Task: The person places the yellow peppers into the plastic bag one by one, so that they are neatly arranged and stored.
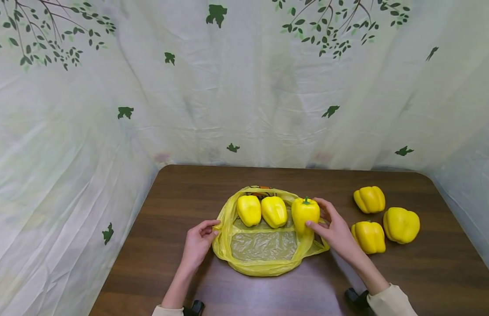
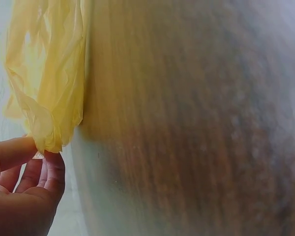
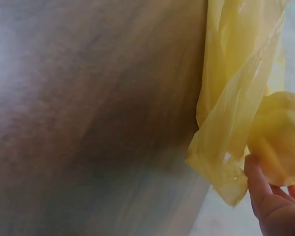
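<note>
A yellow plastic bag lies with its mouth spread wide on the table. Two yellow bell peppers, one on the left and one beside it, rest inside along its far side. My left hand pinches the bag's left rim between thumb and fingers, as the left wrist view also shows. With thumb and fingers, my right hand grips a third bell pepper, green stem up, at the bag's right side. In the right wrist view that pepper is partly behind the bag's edge.
Right of the bag, three more yellow bell peppers sit close together: one at the back, one at the right and one in front. The brown wooden table ends at a leaf-patterned curtain behind.
</note>
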